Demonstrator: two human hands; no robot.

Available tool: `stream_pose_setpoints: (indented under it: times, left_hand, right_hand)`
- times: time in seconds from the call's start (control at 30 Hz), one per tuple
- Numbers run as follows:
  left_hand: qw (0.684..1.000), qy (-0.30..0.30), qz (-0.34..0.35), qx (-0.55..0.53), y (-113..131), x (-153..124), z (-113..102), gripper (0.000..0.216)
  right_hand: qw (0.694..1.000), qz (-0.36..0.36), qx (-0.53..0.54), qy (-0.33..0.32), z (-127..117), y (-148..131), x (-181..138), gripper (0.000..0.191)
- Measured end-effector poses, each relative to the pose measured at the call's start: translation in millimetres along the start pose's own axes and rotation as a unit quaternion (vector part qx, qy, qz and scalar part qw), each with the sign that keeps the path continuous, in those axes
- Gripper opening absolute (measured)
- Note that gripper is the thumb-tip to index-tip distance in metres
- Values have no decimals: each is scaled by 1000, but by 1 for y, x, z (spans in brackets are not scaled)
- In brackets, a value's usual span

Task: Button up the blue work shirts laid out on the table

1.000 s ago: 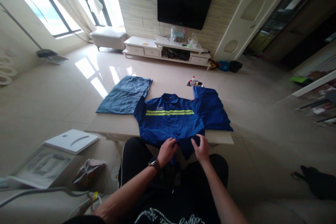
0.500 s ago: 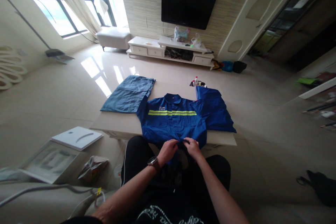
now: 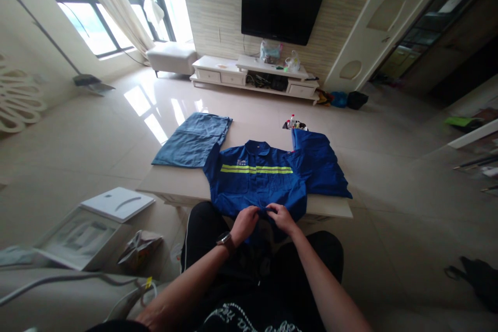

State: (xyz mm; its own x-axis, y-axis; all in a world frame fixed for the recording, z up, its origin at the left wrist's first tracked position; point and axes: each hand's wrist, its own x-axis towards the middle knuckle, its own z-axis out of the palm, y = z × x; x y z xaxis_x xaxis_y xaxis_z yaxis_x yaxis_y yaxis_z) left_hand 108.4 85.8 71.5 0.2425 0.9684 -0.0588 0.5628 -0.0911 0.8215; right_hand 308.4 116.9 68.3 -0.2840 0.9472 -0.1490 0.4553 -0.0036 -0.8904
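Observation:
A blue work jacket (image 3: 254,187) with a yellow-and-grey reflective band lies front side up on the low table (image 3: 171,181), its collar pointing away from me. Its lower edge hangs over the table's near side toward my lap. My left hand (image 3: 245,223), with a watch on the wrist, pinches the front near the hem. Close beside it, my right hand (image 3: 282,217) pinches the other side of the front opening. What lies right between the fingertips is too small to make out. To the right is a folded dark blue garment (image 3: 321,166); to the left, a folded lighter blue garment (image 3: 190,140).
Small bottles (image 3: 292,122) stand behind the table. A white box (image 3: 119,203) and a crumpled bag (image 3: 140,249) are on my left. Farther off are a TV cabinet (image 3: 233,77), a television (image 3: 284,0) and a grey stool (image 3: 171,57). A black bag (image 3: 476,280) lies at right.
Both hands stay at the jacket's lower front; the fingers shift slightly and the right hand moves a little left. The whole view has drifted slightly.

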Motion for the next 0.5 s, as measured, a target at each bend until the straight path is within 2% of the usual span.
stream_pose_setpoints:
  times: [0.2, 0.37, 0.5]
  left_hand:
    - [996, -13, -22, -84, 0, 2, 7, 42]
    - [999, -50, 10, -17, 15, 1, 0, 43]
    - [994, -72, -29, 79, 10, -5, -11, 40]
  right_hand:
    - [997, 32, -17, 67, 8, 10, 1, 28]
    - [989, 44, -45, 136, 10, 4, 4, 23]
    - [975, 37, -29, 217, -4, -6, 0, 19]
